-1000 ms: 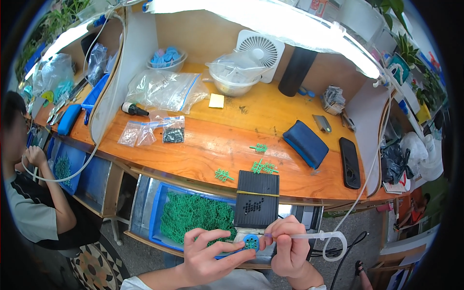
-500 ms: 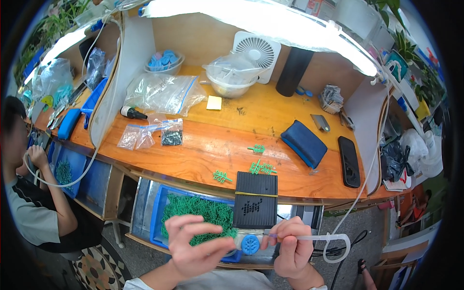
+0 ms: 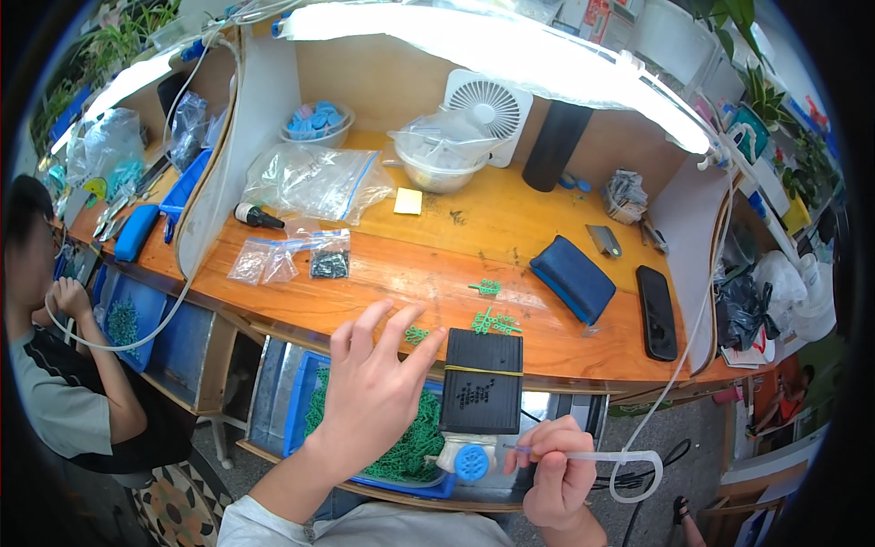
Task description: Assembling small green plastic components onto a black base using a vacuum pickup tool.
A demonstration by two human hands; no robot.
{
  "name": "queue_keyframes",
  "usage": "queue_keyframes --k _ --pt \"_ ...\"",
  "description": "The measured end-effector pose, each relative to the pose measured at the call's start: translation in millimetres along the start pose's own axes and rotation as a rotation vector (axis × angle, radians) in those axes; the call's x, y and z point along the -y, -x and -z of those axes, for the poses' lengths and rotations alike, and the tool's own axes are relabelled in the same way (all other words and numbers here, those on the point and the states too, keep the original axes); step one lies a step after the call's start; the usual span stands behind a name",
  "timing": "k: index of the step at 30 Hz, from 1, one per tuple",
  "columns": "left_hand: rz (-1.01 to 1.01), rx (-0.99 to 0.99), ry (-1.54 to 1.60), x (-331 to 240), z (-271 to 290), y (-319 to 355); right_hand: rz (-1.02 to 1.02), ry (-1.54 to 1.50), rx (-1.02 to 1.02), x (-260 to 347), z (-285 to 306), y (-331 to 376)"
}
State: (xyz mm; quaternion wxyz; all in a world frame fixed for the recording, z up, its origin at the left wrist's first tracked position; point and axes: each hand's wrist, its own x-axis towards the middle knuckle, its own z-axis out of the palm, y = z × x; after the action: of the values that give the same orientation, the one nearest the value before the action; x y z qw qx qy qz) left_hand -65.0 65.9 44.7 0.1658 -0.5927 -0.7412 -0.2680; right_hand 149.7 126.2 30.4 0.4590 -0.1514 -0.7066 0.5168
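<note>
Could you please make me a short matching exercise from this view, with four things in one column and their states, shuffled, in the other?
Column one:
1. Left hand
2. Right hand
3. Black block
4. Blue tray

Column two:
A. Has a yellow band around it
B. Holds a heap of green pieces
C. Grips a whitish tube
D. Open, gripping nothing

Right pairs: 1-D, 2-C, 3-A, 4-B.

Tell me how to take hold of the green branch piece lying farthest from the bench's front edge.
Pinch the green branch piece by its bare stem, coming from above and the left. The thin stem points left, clear of the other pieces and on the side of the left hand, while the loops spread rightward and would probably snag.
</note>
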Motion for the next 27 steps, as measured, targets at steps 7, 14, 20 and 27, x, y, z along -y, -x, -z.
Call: queue_keyframes --k 7,14,20,27 --pt "-0.07 0.092 0.023 4 4 -6 0.021 0.038 0.022 0 3 -1" --pt "-0.065 0.022 0.031 8 2 -5 0.027 -0.005 -0.005 -11 10 -10" --pt "-0.071 -0.081 0.231 3 13 1 -0.081 -0.135 -0.043 -19 12 -17" --pt "0.002 -0.158 0.5 0 22 14 -0.036 -0.08 -0.026 -19 11 -18"
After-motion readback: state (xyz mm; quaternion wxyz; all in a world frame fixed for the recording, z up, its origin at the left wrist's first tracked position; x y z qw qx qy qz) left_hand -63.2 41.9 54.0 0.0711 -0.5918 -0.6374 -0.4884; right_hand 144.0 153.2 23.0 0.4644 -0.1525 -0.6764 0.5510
